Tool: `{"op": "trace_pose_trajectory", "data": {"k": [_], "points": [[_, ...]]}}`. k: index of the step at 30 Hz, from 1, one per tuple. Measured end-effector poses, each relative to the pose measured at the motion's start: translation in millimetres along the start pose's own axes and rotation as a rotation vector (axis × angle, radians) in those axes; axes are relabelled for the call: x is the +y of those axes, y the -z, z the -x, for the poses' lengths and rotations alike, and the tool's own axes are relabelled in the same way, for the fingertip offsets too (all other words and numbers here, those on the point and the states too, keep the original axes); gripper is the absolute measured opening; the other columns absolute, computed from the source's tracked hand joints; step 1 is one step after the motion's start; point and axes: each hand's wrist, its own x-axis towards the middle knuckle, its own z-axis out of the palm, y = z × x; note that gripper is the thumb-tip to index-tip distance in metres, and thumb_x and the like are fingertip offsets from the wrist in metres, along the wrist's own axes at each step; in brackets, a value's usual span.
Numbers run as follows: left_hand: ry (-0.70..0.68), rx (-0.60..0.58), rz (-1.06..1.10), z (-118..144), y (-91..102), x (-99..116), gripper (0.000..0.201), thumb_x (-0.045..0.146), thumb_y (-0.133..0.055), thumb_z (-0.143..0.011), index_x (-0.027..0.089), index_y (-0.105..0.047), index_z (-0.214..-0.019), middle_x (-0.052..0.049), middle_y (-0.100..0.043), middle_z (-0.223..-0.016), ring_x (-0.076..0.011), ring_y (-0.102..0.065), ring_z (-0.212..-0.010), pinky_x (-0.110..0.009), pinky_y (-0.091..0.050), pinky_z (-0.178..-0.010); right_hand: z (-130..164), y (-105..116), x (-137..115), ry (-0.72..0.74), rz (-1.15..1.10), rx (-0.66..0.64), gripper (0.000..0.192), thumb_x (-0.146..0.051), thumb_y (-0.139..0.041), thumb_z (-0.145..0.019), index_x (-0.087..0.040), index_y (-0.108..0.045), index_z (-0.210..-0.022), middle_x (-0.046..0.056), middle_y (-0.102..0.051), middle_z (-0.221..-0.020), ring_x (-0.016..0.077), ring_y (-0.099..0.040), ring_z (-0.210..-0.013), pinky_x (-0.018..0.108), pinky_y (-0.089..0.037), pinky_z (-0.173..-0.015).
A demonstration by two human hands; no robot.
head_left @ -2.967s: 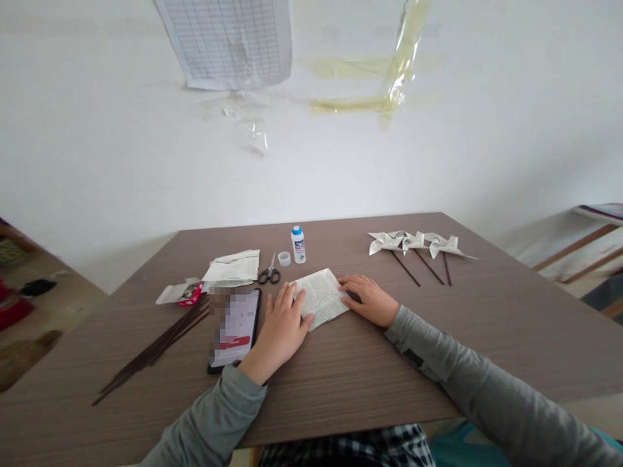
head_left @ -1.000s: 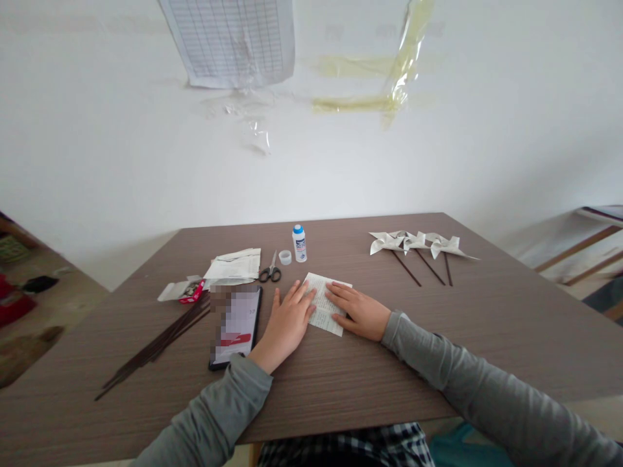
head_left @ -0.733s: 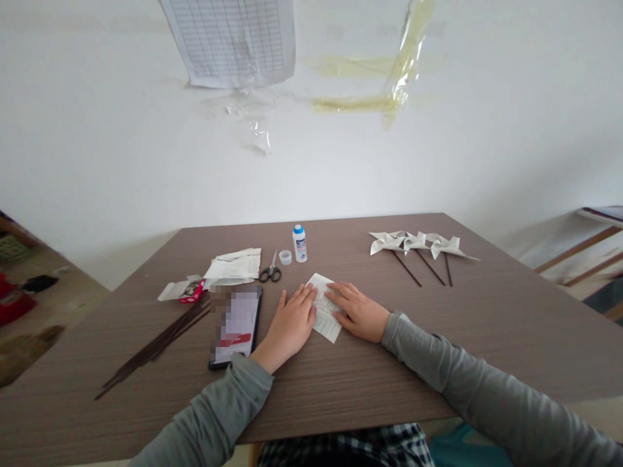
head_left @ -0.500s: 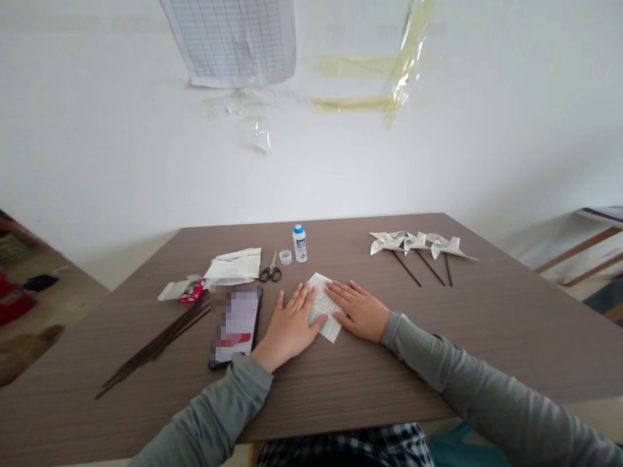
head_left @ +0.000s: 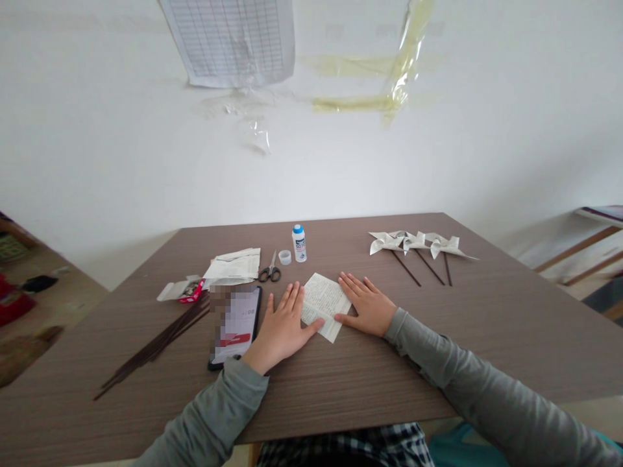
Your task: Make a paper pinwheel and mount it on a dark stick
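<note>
The left hand [head_left: 285,326] and right hand [head_left: 368,307] rested open, gripping nothing, on a printed paper square [head_left: 322,295], not yet bladed. Three paper pinwheels [head_left: 414,242] lay assembled, far right.

At the upper left, a ruled sheet [head_left: 233,39] hangs on the white wall [head_left: 121,149]; yellowed tape [head_left: 353,104] clings right of top centre. A lit phone [head_left: 238,321] lies lower left of centre. A red object [head_left: 13,305] shows at the left edge, wooden bars [head_left: 577,250] at the right.
</note>
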Motion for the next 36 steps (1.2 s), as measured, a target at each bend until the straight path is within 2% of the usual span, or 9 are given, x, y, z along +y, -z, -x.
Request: {"op": "trace_pose_trajectory", "data": {"k": [6, 9, 11, 14, 16, 18, 24, 30, 36], "points": [[0.002, 0.019, -0.026, -3.1, 1.0, -0.1, 0.090, 0.064, -0.063, -0.124, 0.015, -0.046, -0.198, -0.029, -0.033, -0.206, -0.0494, -0.028, -0.196, -0.080, -0.031, -0.155, -1.2, 8.4, 0.8, -0.005, -0.075, -0.044, 0.113, -0.076, -0.075, -0.117, -0.013, -0.036, -0.201, 0.029, -0.026, -0.207, 0.0486, -0.027, -0.196, 0.077, -0.029, -0.157], [-0.011, 0.038, -0.014, -2.8, 4.0, -0.6, 0.084, 0.056, -0.066, -0.124, 0.014, -0.051, -0.195, -0.029, -0.032, -0.206, -0.0492, -0.028, -0.196, -0.080, -0.032, -0.154, -2.6, 14.0, 4.1, 0.080, -0.161, -0.003, 0.106, -0.066, -0.086, -0.114, -0.021, -0.042, -0.200, 0.025, -0.029, -0.209, 0.0483, -0.027, -0.197, 0.080, -0.029, -0.156], [-0.051, 0.056, 0.016, -2.5, 6.4, -1.1, 0.075, 0.048, -0.069, -0.123, 0.017, -0.058, -0.191, -0.026, -0.036, -0.206, -0.0467, -0.031, -0.196, -0.079, -0.032, -0.155, -3.2, 16.1, 7.7, 0.175, -0.211, 0.042, 0.090, -0.056, -0.089, -0.114, -0.029, -0.057, -0.193, 0.021, -0.040, -0.206, 0.0473, -0.037, -0.193, 0.079, -0.034, -0.155], [-0.131, 0.068, 0.076, -2.8, 8.9, -2.7, 0.060, 0.038, -0.072, -0.121, 0.023, -0.072, -0.179, -0.019, -0.055, -0.199, -0.0414, -0.044, -0.192, -0.074, -0.036, -0.156, -3.1, 16.8, 13.7, 0.280, -0.271, 0.064, 0.063, -0.046, -0.089, -0.115, -0.033, -0.078, -0.176, 0.017, -0.064, -0.193, 0.0433, -0.061, -0.179, 0.072, -0.048, -0.150], [-0.157, 0.067, 0.110, -3.5, 9.6, -4.1, 0.055, 0.034, -0.073, -0.120, 0.026, -0.077, -0.174, -0.017, -0.065, -0.192, -0.0389, -0.055, -0.186, -0.070, -0.041, -0.155, -3.2, 16.7, 17.1, 0.298, -0.299, 0.049, 0.054, -0.045, -0.087, -0.117, -0.034, -0.084, -0.169, 0.015, -0.073, -0.185, 0.0407, -0.071, -0.170, 0.069, -0.056, -0.146], [-0.156, 0.066, 0.132, -4.3, 10.2, -5.5, 0.054, 0.033, -0.073, -0.120, 0.026, -0.079, -0.173, -0.016, -0.069, -0.189, -0.0373, -0.061, -0.181, -0.065, -0.044, -0.154, -3.8, 16.5, 19.6, 0.295, -0.313, 0.034, 0.051, -0.046, -0.088, -0.116, -0.034, -0.086, -0.166, 0.014, -0.076, -0.181, 0.0400, -0.074, -0.167, 0.067, -0.059, -0.143], [-0.154, -0.018, 0.176, -6.8, 15.2, -11.7, 0.063, 0.038, -0.077, -0.118, 0.026, -0.074, -0.180, -0.014, -0.060, -0.195, -0.0354, -0.054, -0.187, -0.060, -0.039, -0.157, -7.1, 15.6, 24.2, 0.293, -0.349, 0.026, 0.052, -0.046, -0.092, -0.114, -0.031, -0.088, -0.163, 0.016, -0.077, -0.179, 0.0415, -0.076, -0.164, 0.068, -0.060, -0.142], [-0.191, -0.106, 0.201, -10.7, 18.3, -18.9, 0.089, 0.050, -0.096, -0.106, 0.023, -0.067, -0.186, -0.018, -0.047, -0.200, -0.0391, -0.045, -0.191, -0.062, -0.035, -0.158, -7.4, 17.6, 27.8, 0.277, -0.391, -0.002, 0.052, -0.053, -0.093, -0.114, -0.032, -0.089, -0.161, 0.015, -0.080, -0.176, 0.0423, -0.077, -0.163, 0.070, -0.061, -0.141], [-0.197, -0.060, 0.228, -11.8, 14.8, -20.6, 0.074, 0.046, -0.089, -0.113, 0.023, -0.072, -0.181, -0.018, -0.054, -0.197, -0.0378, -0.051, -0.188, -0.061, -0.039, -0.157, -6.4, 17.7, 28.6, 0.289, -0.384, 0.008, 0.042, -0.046, -0.089, -0.117, -0.029, -0.092, -0.155, 0.015, -0.082, -0.173, 0.0403, -0.079, -0.161, 0.065, -0.062, -0.140]]}}
